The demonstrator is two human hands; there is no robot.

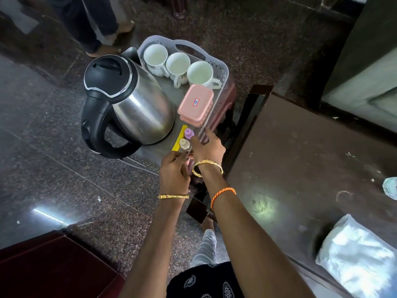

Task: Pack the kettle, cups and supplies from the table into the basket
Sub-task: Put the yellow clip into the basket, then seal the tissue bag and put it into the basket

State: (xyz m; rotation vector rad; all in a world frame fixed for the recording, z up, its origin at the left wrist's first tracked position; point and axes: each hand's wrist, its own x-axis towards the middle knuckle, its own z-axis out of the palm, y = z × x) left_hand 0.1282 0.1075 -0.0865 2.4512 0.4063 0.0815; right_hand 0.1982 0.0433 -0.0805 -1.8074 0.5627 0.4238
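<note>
A pale lattice basket [222, 70] rests on a dark red stool. Inside it stand a steel kettle [137, 104] with a black lid and handle, three white cups [178, 65] in a row at the far side, and stacked pink lidded boxes [196, 103]. Two small bottles, one with a purple cap [188, 132] and one beige [184, 144], lie beside yellow sachets [179, 138] at the near side. My right hand [207, 147] grips the basket's near rim. My left hand [174, 173] is closed on the near edge too, fingers curled.
A brown table [311, 158] stands to the right, with a silver foil packet [356, 259] and a clear plastic item [391, 188] at its edge. Another person's feet [107, 44] stand beyond the basket. A dark red surface [49, 267] is at lower left. Speckled stone floor surrounds the stool.
</note>
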